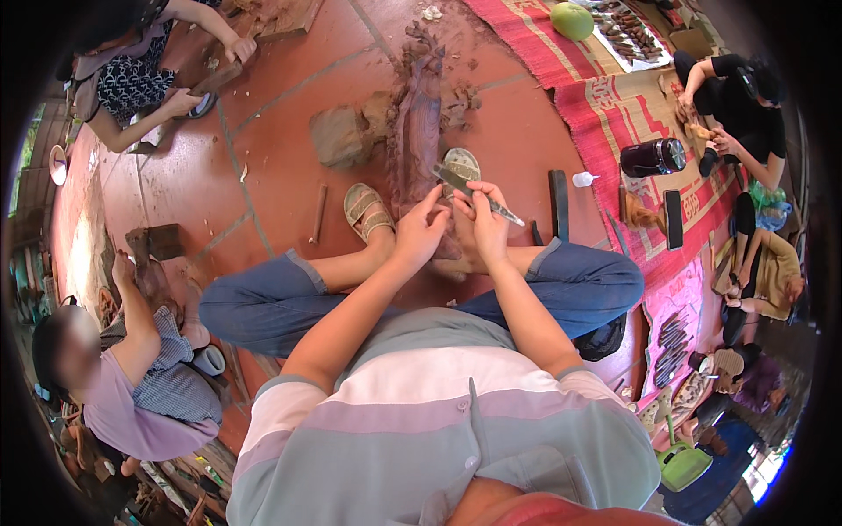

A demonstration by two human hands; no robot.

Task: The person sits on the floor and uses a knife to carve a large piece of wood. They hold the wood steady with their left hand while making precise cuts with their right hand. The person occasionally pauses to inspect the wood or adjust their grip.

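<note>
Between my sandalled feet, a long reddish-brown carved piece of wood [416, 131] stretches away from me over the floor tiles. My right hand [484, 219] is closed around a slim, flat carving tool [456, 180], whose patterned handle end sticks out to the right. The tool's wide dark end slants toward the wood and passes over my right sandal. My left hand [423, 230] reaches to the wood beside that end, fingers bent and close together. Whatever lies under the left fingertips is too small to make out.
Wooden blocks [340, 137] lie against the carving's left side. A thin stick [318, 213] is farther left; a dark bar [559, 206] and small white bottle [584, 179] are on the right. A thermos [649, 158] and phone [674, 219] rest on the red mat [588, 114]. Several people work around me.
</note>
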